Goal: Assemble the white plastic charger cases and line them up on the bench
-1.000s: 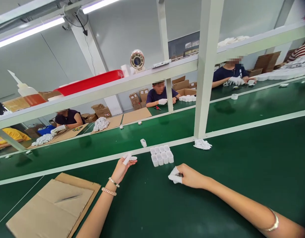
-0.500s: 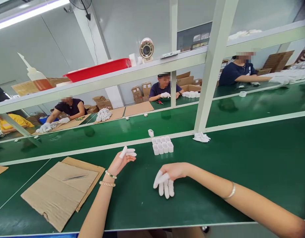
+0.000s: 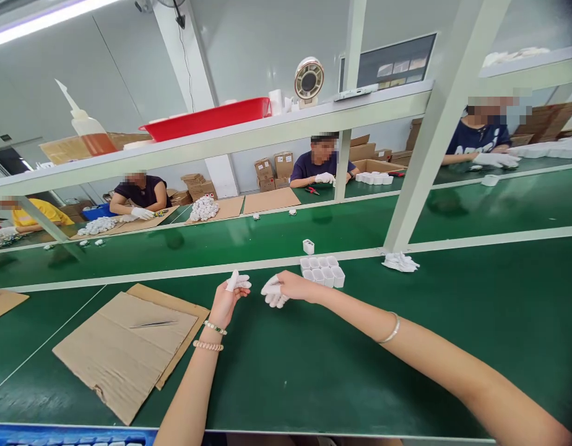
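My left hand [image 3: 233, 294], with white finger covers, is raised over the green table [image 3: 360, 371], fingers apart and holding nothing. Facing it from the right is my right hand [image 3: 281, 289], also in white finger covers, its fingers spread a little and nothing visible in them. A small gap separates the two hands. Just behind my right wrist stands a block of several white cups [image 3: 323, 271]. One more white piece [image 3: 308, 246] sits beyond them on the far green surface. Tweezers [image 3: 153, 324] lie on cardboard sheets [image 3: 123, 353] left of my left hand.
A slanted post [image 3: 434, 136] rises at the right, with crumpled white gloves [image 3: 400, 262] at its foot. A shelf above holds a red tray [image 3: 212, 119] and a bottle [image 3: 93, 133]. Several people work across the line. A blue crate [image 3: 72, 435] shows at the lower left.
My right hand has moved up and left, closer to my left hand, and now partly overlaps the area before the cups. The view has shifted, so the background sits further right.
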Demonstrator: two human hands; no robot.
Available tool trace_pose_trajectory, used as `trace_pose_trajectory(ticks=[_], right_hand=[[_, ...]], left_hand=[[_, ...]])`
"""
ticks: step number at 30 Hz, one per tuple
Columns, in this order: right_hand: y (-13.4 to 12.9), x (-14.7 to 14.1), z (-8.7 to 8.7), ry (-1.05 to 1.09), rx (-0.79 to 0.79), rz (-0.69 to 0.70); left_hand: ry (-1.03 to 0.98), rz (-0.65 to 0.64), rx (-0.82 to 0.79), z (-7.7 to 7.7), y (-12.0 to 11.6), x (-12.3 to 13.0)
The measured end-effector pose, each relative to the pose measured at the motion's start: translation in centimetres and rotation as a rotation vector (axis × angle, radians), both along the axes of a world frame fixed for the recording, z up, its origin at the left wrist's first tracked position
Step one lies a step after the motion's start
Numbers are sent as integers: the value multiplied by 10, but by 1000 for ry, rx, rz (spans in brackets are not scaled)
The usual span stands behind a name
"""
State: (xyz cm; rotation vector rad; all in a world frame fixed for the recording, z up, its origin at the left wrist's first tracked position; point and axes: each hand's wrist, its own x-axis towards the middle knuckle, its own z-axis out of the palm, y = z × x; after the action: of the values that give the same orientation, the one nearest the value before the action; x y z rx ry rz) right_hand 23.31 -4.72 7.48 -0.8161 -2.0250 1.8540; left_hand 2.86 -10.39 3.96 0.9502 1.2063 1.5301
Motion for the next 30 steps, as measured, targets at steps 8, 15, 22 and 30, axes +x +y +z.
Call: trace_pose_trajectory(ticks=[8,15,22,30], right_hand=[[-34,102,-29,24,-155,111],[-40,124,-58,147,-174,16],[-48,126,-70,221,-109,25],[-50,130,-74,223,-102,87]], left_hand=[[87,48,-64,-10,3,1],[130,126,-114,-20,15,-13],[167,235,-85,-24,17,-27],[240,262,-49,-30,19,-21]])
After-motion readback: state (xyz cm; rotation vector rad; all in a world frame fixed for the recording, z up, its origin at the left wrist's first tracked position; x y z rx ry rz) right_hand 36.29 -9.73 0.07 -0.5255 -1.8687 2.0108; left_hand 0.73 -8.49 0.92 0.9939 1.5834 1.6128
